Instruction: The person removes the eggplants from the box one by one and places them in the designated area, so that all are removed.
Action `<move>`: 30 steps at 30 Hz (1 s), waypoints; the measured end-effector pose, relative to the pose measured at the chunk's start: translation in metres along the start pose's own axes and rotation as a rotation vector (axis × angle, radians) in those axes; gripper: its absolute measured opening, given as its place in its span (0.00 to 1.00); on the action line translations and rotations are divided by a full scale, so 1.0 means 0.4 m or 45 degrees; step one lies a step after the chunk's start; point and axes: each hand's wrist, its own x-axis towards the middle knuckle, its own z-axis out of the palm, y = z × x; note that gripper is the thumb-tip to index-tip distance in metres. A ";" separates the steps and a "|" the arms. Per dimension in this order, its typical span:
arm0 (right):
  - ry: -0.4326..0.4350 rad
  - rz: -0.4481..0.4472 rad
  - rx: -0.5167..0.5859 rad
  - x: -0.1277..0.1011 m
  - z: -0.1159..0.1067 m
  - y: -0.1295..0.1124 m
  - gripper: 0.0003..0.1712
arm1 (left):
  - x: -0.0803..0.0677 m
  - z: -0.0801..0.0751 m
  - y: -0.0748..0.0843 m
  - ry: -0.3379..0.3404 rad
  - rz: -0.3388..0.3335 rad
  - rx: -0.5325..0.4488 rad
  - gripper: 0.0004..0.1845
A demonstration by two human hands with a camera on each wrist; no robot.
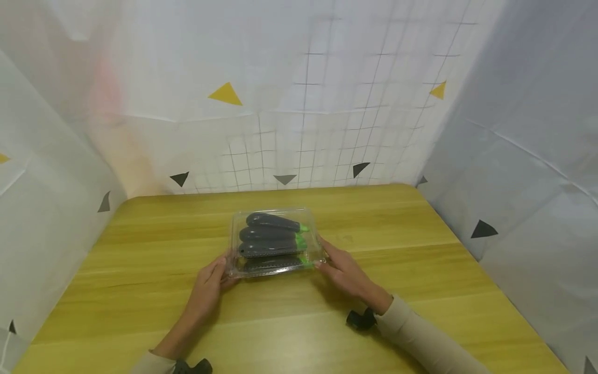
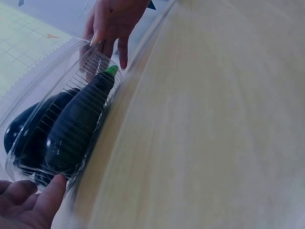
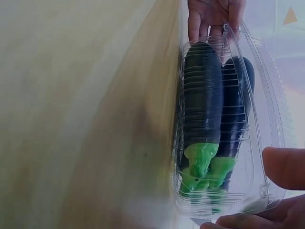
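Note:
A clear plastic clamshell box (image 1: pixel 235 223) is held between both hands over the middle of the table. Inside lie several dark purple eggplants (image 1: pixel 271 234), their green stem ends toward the right side. My left hand (image 1: pixel 207 288) grips the box at its left front corner, and my right hand (image 1: pixel 345 270) holds the right end with the thumb near the rim. In the right wrist view, the ribbed wall of the box (image 3: pixel 178 143) shows in front of the eggplants (image 3: pixel 202 95). Whether the box bottom touches the table cannot be told.
The wood-grain table (image 1: pixel 397 234) reaches back to a white sheet wall (image 1: pixel 163 145) marked with grid lines and triangles. Another sheet (image 1: pixel 528 156) stands along the right side. A black wrist strap piece (image 1: pixel 361 319) sits near the right sleeve (image 1: pixel 420 332).

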 end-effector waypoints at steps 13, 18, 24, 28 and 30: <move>0.242 -0.066 -0.151 0.004 0.006 0.003 0.22 | 0.009 -0.019 -0.006 -0.032 -0.031 -0.158 0.26; 0.324 0.033 -0.026 0.009 0.001 0.007 0.22 | 0.008 -0.020 -0.006 -0.029 -0.024 -0.196 0.30; 0.396 0.076 0.338 0.007 -0.001 0.021 0.22 | 0.016 -0.018 -0.006 -0.037 -0.054 -0.233 0.28; 0.383 0.067 0.386 0.006 0.003 0.026 0.21 | 0.019 -0.020 -0.007 -0.061 -0.058 -0.201 0.27; 0.387 0.072 0.344 0.005 0.005 0.026 0.20 | 0.019 -0.021 -0.009 -0.068 -0.055 -0.172 0.28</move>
